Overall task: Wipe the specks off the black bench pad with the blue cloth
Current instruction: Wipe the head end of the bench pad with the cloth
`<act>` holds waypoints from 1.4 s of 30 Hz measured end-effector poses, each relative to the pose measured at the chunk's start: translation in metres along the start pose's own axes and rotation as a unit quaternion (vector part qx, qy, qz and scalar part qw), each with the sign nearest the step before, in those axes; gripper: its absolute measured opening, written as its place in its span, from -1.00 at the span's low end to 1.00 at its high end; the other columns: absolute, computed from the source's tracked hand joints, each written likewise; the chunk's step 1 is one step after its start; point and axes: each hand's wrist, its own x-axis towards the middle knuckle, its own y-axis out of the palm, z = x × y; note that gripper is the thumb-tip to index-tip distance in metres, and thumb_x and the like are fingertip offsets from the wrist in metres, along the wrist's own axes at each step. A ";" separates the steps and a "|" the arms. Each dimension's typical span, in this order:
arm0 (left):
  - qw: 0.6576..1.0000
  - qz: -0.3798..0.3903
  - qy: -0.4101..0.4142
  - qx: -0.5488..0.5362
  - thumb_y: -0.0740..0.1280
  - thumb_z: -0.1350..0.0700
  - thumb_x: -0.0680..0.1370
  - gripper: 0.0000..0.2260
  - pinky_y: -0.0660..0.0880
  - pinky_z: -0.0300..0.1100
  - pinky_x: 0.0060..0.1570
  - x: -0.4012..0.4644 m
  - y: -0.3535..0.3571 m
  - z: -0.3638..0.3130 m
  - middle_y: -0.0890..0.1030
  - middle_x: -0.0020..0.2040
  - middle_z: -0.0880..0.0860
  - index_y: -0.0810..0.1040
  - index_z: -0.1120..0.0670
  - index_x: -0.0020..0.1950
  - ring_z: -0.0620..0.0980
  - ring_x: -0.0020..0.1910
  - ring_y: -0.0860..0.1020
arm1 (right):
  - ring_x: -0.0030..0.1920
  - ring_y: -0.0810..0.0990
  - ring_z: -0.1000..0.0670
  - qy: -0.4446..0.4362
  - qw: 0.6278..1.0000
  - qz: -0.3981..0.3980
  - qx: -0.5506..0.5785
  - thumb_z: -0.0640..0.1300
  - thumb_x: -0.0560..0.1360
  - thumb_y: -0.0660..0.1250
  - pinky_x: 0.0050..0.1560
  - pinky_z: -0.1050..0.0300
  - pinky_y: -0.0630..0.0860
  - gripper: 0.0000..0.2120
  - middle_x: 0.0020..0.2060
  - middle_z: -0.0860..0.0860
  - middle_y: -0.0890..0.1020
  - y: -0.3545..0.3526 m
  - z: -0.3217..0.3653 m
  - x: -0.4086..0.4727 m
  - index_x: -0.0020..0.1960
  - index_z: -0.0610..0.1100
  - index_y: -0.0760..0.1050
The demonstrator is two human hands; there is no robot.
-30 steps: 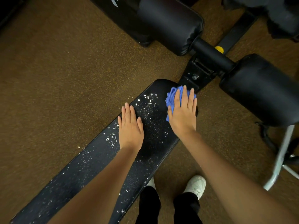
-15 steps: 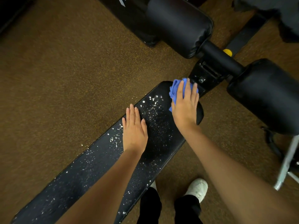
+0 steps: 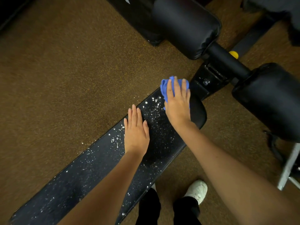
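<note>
Cloth at the head end of the speckled bench pad (image 3: pixel 100 161), wiping barely begun.

The right hand (image 3: pixel 177 104) presses the blue cloth (image 3: pixel 164 87) flat under straight fingers at the pad's far end, just beside the black frame bracket (image 3: pixel 209 80). The left hand (image 3: pixel 136 132), also flat and holding nothing, rests on the surface nearer the person. The specks (image 3: pixel 154 111) lie from the cloth back along the pad's long axis toward the person, so the right hand is placed to pull that way. No legible writing; a white mark on the far equipment is cut off.
</note>
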 end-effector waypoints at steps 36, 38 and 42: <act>0.997 0.002 0.004 -0.073 -0.13 0.07 0.65 -0.56 -0.23 -0.12 0.46 -0.001 -0.006 -0.001 -0.14 0.54 0.01 -0.07 0.15 0.52 -0.07 0.50 -0.21 | 0.42 0.23 -0.28 -0.130 0.991 -0.018 0.012 -0.43 0.24 0.48 0.31 -0.28 0.31 -0.28 0.38 -0.15 0.38 0.004 -0.033 -0.045 0.37 -0.27 0.35; 0.997 -0.002 0.001 -0.072 -0.13 0.07 0.65 -0.56 -0.24 -0.12 0.46 -0.001 -0.005 -0.001 -0.15 0.54 0.01 -0.08 0.14 0.52 -0.07 0.50 -0.21 | 0.43 0.19 -0.29 -0.122 0.992 -0.017 0.015 -0.43 0.27 0.46 0.33 -0.29 0.27 -0.28 0.39 -0.15 0.36 0.005 -0.028 -0.036 0.38 -0.26 0.33; 0.998 -0.009 0.004 -0.068 -0.13 0.08 0.65 -0.56 -0.26 -0.14 0.45 -0.001 -0.004 -0.001 -0.14 0.54 0.01 -0.07 0.15 0.52 -0.08 0.49 -0.21 | 0.44 0.15 -0.31 -0.110 0.993 -0.024 0.034 -0.44 0.31 0.41 0.34 -0.29 0.25 -0.32 0.39 -0.17 0.36 0.004 -0.007 -0.002 0.39 -0.28 0.31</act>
